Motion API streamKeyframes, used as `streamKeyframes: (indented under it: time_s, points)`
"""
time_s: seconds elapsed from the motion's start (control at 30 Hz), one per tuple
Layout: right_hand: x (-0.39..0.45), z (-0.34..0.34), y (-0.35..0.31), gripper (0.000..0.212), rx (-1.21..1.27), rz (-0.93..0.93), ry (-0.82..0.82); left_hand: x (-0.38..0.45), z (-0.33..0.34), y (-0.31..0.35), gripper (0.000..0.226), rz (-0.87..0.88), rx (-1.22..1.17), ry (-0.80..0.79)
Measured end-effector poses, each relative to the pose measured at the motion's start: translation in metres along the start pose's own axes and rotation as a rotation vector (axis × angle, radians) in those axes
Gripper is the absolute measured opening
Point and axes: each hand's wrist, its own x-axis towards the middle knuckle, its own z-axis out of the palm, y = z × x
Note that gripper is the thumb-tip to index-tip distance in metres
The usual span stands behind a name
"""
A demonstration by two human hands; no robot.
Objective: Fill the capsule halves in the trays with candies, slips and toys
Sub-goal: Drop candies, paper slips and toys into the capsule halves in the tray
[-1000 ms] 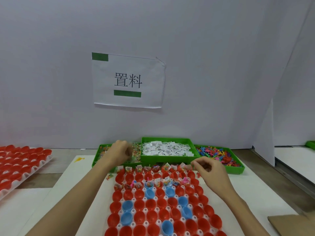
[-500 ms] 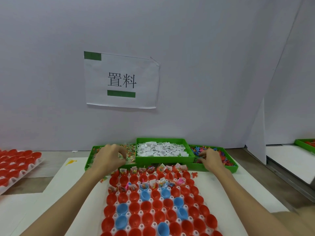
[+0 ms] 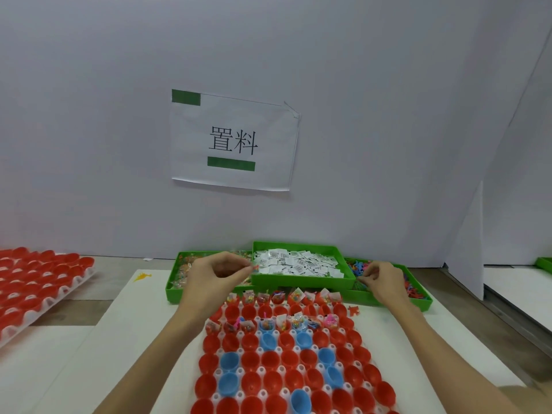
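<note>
The capsule tray (image 3: 286, 369) is sitting front and centre, with three green bins lining up right behind it. Left hand (image 3: 209, 279) is pinching a candy packet (image 3: 254, 268) over the candy bin (image 3: 176, 282) behind the tray's left; right hand (image 3: 383, 282) is curling its fingers into the toy bin (image 3: 418, 297), and whether it's grasping a toy I can't tell.
</note>
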Motion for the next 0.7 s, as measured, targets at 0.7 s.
streamKeyframes:
  time_s: [0.7]
  points:
    - [-0.175,-0.06,-0.119,0.017,0.951,-0.082,-0.285,-0.045,0.041,0.069,0.024,0.258,0.048,-0.28]
